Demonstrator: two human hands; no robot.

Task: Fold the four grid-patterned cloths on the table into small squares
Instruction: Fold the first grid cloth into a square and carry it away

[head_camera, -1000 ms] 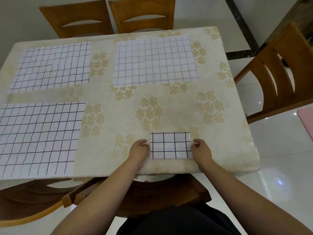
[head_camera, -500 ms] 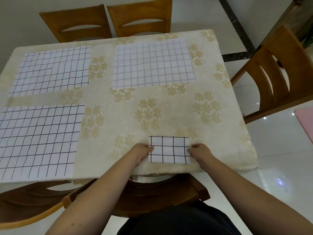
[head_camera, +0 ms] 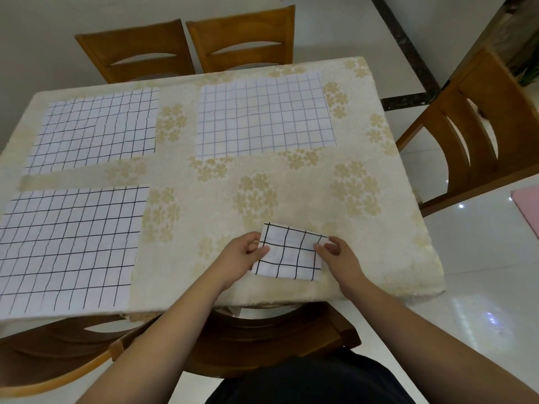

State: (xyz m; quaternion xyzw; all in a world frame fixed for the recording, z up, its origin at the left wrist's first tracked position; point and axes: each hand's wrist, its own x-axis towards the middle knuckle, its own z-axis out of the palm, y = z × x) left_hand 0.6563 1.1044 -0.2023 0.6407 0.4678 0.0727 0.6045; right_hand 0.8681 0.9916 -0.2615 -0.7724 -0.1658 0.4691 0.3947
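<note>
A folded grid cloth (head_camera: 288, 252), a small square, sits near the front edge of the counter (head_camera: 306, 182), slightly right of centre. The left hand (head_camera: 242, 258) pinches its left edge between thumb and fingers; the right hand (head_camera: 338, 256) pinches its right edge. Three unfolded grid cloths lie flat: front left (head_camera: 67, 246), back left (head_camera: 96, 129), and back centre (head_camera: 262, 115). Wooden chairs (head_camera: 239, 39) surround the counter.

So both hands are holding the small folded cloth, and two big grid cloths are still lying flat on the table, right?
Not quite: the head view shows three flat grid cloths, not two: far left, far right and near left. Both the left hand and right hand do hold the small folded cloth.
</note>
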